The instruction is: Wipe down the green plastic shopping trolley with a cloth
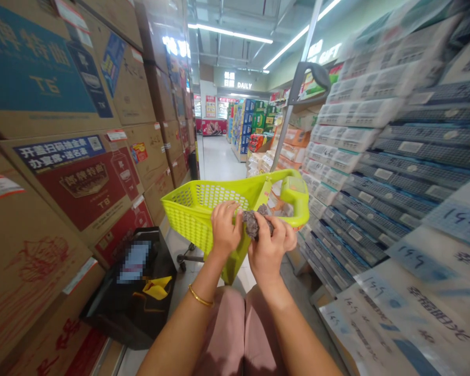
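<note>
A lime-green wheeled shopping basket (pixel 188 224) with perforated sides stands in front of my knees. My left hand (pixel 226 227) is closed over its near rim, thumb beside the rag; the fingertips are partly hidden. In my right hand (pixel 272 240) a crumpled grey-brown rag (pixel 254 224) is pinched between thumb and fingers, close to the basket's handle end. The thick green handle loop (pixel 300 201) rises just beyond that hand. The basket's inside shows only in part.
Stacked cardboard cartons (pixel 117 130) line the left. A black box (pixel 141 308) with a yellow piece sits on the floor beside them. Wrapped tissue packs (pixel 348 151) are piled at the right. A metal pole (pixel 285 125) with a dark grip rises behind the basket; an aisle (pixel 219 156) runs ahead.
</note>
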The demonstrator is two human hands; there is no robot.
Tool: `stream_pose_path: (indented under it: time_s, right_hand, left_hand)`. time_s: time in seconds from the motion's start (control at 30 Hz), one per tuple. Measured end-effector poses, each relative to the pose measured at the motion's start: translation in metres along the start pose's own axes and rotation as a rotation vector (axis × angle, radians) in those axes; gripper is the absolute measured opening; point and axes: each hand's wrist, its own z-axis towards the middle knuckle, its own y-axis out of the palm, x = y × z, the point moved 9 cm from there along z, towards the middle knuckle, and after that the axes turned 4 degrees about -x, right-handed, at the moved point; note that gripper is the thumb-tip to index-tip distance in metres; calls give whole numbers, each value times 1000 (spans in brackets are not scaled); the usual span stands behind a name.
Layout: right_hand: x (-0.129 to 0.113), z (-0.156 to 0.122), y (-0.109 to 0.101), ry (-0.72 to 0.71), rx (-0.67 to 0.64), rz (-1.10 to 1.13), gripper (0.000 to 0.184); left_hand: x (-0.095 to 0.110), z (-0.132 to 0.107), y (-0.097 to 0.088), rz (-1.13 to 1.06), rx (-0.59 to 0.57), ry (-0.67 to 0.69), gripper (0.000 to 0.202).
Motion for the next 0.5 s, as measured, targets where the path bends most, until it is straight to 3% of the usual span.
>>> stream_pose_path:
  time_s: [0.07, 0.17, 0.27, 0.5]
  right_hand:
    - [5, 3, -4, 24, 24, 16, 34]
    - [16, 8, -13, 63, 86, 2, 34]
    - [26, 11, -16, 46, 102, -36, 30]
    - [45, 10, -15, -61, 86, -65, 29]
  left_hand:
    - [23, 2, 8, -134, -66, 40, 26]
    - [38, 4, 28, -270, -147, -47, 38]
    - [48, 5, 40, -222, -155, -44, 39]
    - [62, 4, 48, 38, -143, 65, 27]
